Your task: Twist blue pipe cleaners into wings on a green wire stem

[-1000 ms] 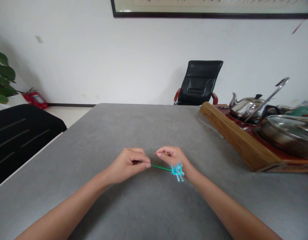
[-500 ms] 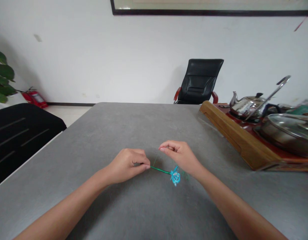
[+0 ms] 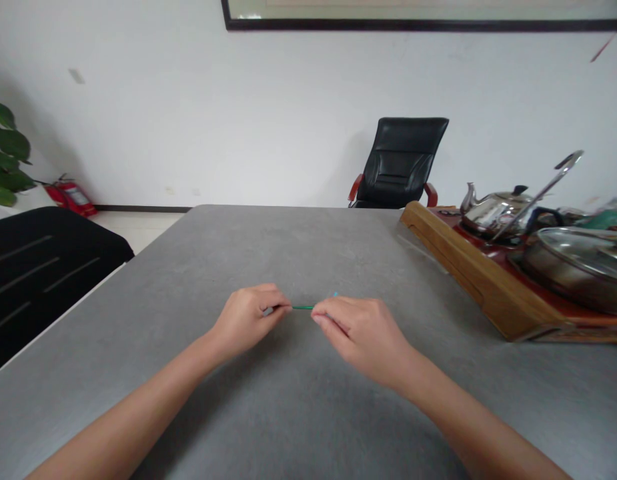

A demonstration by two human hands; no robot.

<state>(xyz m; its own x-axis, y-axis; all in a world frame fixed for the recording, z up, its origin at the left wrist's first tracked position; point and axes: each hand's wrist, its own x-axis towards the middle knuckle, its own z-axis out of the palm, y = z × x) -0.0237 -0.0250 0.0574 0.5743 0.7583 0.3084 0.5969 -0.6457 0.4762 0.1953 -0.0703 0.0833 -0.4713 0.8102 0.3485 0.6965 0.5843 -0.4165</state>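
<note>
A thin green stem (image 3: 303, 307) runs level between my two hands, just above the grey table (image 3: 288, 253). Its left end is pinched between the thumb and fingers of my left hand (image 3: 249, 312). My right hand (image 3: 364, 333) is closed on the stem a short way to the right, thumb against the fingertips. Behind its knuckles a small bit of the blue craft flower (image 3: 335, 294) peeks out; the hand hides the rest of the flower. The fine green thread does not show now.
On the right stands a wooden tea tray (image 3: 458, 280) with a metal kettle (image 3: 498, 210) and a glass-lidded pan (image 3: 578, 267). A black office chair (image 3: 395, 163) is beyond the table, another black chair (image 3: 53, 267) at left. A red fire extinguisher (image 3: 71, 195) lies near the wall.
My right hand has come down from holding the thread up and now closes on the stem, covering most of the flower. My left hand has shifted slightly up and left with the stem.
</note>
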